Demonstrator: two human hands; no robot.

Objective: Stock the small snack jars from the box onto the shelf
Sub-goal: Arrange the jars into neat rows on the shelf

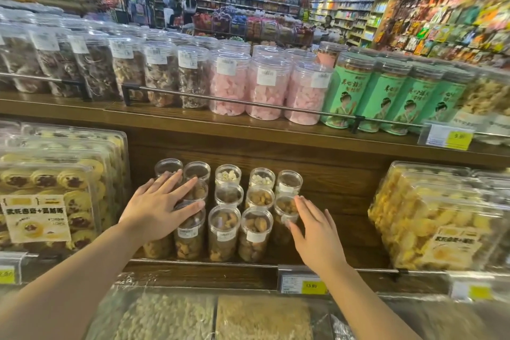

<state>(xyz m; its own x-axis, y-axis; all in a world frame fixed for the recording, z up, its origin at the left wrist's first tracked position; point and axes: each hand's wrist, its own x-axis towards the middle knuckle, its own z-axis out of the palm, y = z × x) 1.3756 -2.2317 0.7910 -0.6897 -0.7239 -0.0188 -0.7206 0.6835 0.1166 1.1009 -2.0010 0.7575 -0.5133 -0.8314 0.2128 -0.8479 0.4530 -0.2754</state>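
Reaching into the middle shelf (325, 263), both hands worked at a cluster of small snack jars (229, 207) standing upright in rows on the wood. The left hand (157, 205) lay flat, fingers straight and spread, palm down over the lids of the leftmost column; it pressed on them rather than gripping. The right hand (314, 232) was held open with fingers extended, its fingertips touching the side of the rightmost front jar (285, 211); nothing was grasped. The jars were clear, with clear lids, filled with brownish nuts or snacks, two at the back holding pale pieces. Trays of yellow pastries (55, 196) sat to the left, a clear box of yellow snacks (433, 218) to the right. On the upper shelf stood tall jars of pink candy (265, 91) and green-labelled canisters (347, 94). A yellow price tag (310, 285) hung on the shelf rail below the right hand. The supply box was not identifiable.
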